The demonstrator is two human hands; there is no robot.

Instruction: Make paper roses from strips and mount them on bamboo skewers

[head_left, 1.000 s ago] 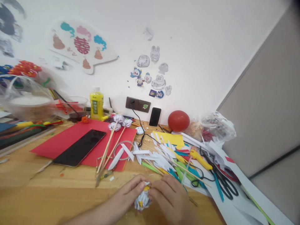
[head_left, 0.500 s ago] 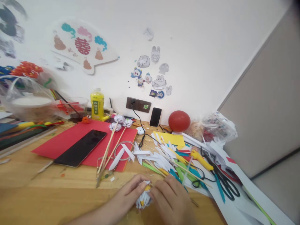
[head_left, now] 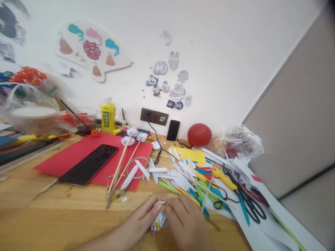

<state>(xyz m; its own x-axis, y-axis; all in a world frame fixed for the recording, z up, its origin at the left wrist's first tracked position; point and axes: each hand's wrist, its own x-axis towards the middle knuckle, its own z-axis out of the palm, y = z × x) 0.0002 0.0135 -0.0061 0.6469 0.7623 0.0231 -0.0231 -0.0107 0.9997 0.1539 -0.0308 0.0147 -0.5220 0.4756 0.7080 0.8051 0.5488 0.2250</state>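
Note:
Low in the middle of the view, a white and yellow folded-paper flower (head_left: 158, 221) is held just above the wooden table (head_left: 104, 223). My left hand (head_left: 146, 212) is closed on its left side, the thumb lying along the top. From the right, my right hand (head_left: 184, 218) has bent fingers pressed against the flower's upper right edge. Its fingertips are partly hidden, so any small piece between them cannot be made out. Past my hands lies a heap of folded white paper strips (head_left: 180, 177), with coloured strips among them.
On the right are a yellow glue gun (head_left: 223, 178), black-handled scissors (head_left: 252, 209) and a red balloon (head_left: 199, 135). Left of my hands, paper flowers on sticks (head_left: 123, 157) and a black phone (head_left: 89, 165) lie over red paper (head_left: 54, 164). A yellow bottle (head_left: 108, 116) stands behind.
My right hand has turned slightly and sits a little closer over the flower. The left hand keeps its hold, and the things on the table stay where they were.

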